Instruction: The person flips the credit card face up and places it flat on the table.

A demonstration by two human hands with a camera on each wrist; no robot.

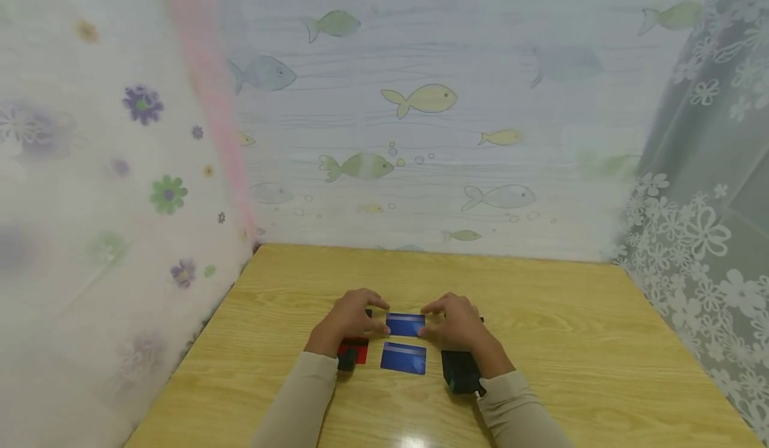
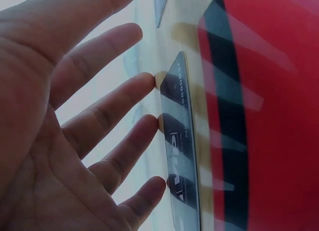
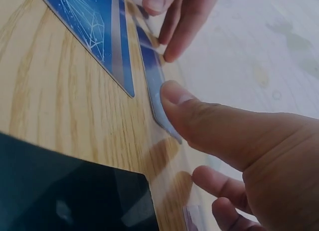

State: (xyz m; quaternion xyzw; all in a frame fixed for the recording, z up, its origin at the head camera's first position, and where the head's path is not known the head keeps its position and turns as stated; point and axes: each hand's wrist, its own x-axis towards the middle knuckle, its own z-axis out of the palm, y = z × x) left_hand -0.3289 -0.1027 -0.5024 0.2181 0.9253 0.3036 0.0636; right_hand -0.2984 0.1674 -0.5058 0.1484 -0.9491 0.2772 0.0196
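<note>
A blue card (image 1: pixel 405 325) lies flat on the table between the two hands. My left hand (image 1: pixel 351 316) is at its left edge, thumb close to the card; whether it touches is unclear. In the left wrist view its straight fingers rest on the table beside a dark card (image 2: pixel 178 136) with printed letters. My right hand (image 1: pixel 458 322) has its thumb on the blue card's right end, seen in the right wrist view, where that card (image 3: pixel 152 76) is partly covered. A second blue card (image 1: pixel 404 358) lies nearer. Below the left wrist is a red card (image 2: pixel 279 111) with a black stripe.
A black card (image 3: pixel 75 191) lies beneath the right wrist. The edge of another card (image 3: pixel 193 218) shows below the right hand's fingers. The wood-grain table (image 1: pixel 541 301) is bordered by a fish-patterned curtain (image 1: pixel 420 134) behind and floral curtains at both sides.
</note>
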